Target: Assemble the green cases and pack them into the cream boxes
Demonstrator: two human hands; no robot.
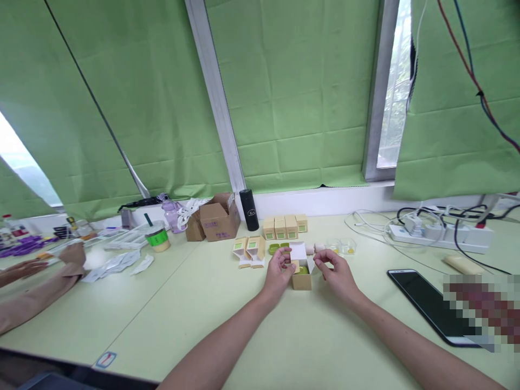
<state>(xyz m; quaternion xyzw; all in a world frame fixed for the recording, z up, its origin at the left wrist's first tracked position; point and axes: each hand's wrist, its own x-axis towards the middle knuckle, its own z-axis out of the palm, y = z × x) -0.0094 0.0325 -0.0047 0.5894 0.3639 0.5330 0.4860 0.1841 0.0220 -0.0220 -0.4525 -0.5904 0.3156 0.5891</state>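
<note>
A small cardboard box [301,282] stands on the table before me, its white-lined lid [298,250] raised at the back. Something yellow-green [303,270] shows inside it. My left hand [280,269] is closed at the box's left side, fingers and thumb on its edge and flap. At the right flap [311,264], my right hand [333,271] has its fingers curled and pinched together; whether they grip the flap or something tiny, I cannot tell. Just behind lie green pieces [278,248], partly covered by my left fingers, and clear plastic cups [348,247] with yellow bits.
Several closed small boxes [280,227] and two open ones [248,250] stand beyond my hands. Farther back are a black bottle [249,210] and a larger carton [220,218]. At right are a phone [433,306] and power strip [441,238]. Another person's arm [44,295] reaches in from the left.
</note>
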